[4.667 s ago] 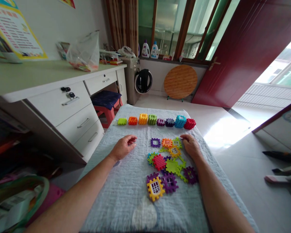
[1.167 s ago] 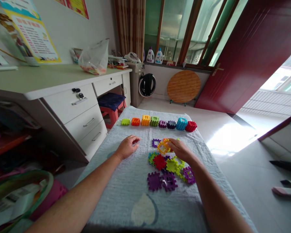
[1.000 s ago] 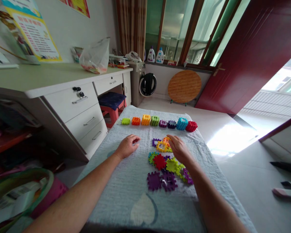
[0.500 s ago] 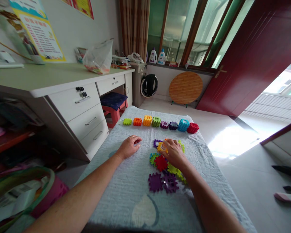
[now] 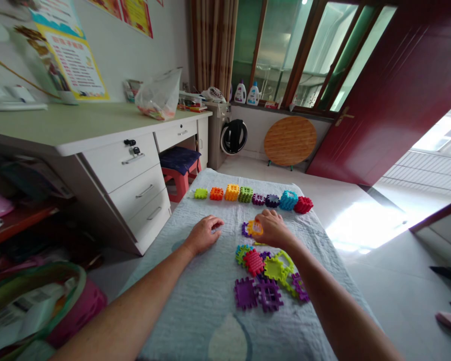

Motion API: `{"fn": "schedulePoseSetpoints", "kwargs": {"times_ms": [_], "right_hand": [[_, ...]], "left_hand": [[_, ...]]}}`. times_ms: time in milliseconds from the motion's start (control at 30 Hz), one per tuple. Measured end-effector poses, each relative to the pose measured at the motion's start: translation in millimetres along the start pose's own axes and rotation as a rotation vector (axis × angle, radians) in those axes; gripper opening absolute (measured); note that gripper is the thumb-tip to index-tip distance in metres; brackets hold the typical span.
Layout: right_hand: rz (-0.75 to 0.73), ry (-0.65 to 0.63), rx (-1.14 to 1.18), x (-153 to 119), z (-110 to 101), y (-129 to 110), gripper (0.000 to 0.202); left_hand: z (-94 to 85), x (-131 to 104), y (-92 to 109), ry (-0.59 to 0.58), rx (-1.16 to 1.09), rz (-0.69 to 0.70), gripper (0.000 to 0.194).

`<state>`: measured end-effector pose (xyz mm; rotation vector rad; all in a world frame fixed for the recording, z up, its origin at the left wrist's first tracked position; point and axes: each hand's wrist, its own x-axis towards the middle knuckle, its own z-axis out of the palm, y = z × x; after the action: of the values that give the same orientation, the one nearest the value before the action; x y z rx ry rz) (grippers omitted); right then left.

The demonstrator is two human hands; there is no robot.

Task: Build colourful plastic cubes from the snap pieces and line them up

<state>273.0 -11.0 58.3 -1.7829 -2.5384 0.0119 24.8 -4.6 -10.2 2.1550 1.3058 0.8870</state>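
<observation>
Right hand covers part of yellow-orange piece, at purple frame's right side on cloth-covered table; can't tell if fingers grip. Left hand looks empty, fingers loosely curled. Likely best: pinch edge tabs, avoid dragging frame.

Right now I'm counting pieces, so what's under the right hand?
At the right hand, a yellow-orange piece shows partly, with a purple piece poking out on its left. Anything wholly under the palm is covered.
</observation>
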Motion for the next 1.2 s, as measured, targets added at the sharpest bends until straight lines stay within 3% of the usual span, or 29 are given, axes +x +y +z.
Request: {"fn": "schedulePoseSetpoints", "kwargs": {"times_ms": [233, 433, 667, 800, 967, 1100, 1200], "right_hand": [[0.029, 0.121, 0.091, 84, -31, -4, 0.051], [0.056, 0.060, 0.057, 145, -22, -9, 0.051], [0.034, 0.017, 0.054, 173, -11, -3, 0.053], [0.032, -0.001, 0.053, 178, -5, -6, 0.051], [0.021, 0.061, 0.106, 165, -8, 0, 0.069], [-0.010, 0.223, 0.246, 129, -17, 24, 0.063], [-0.009, 0.265, 0.321, 87, -22, 48, 0.055]], "left_hand": [[0.7, -1, -3, 0.016, 0.014, 0.029, 0.022], [-1.0, -2, 0, 0.003, 0.010, -0.007, 0.022], [-2.7, -1, 2, -0.005, 0.004, -0.029, 0.021], [-3.8, -1, 3, -0.010, -0.015, -0.045, 0.022], [-4.1, -1, 1, -0.021, -0.033, -0.048, 0.022], [-3.6, -1, -2, -0.024, -0.057, -0.031, 0.022], [-4.5, -1, -1, -0.023, -0.067, -0.032, 0.022]]}}
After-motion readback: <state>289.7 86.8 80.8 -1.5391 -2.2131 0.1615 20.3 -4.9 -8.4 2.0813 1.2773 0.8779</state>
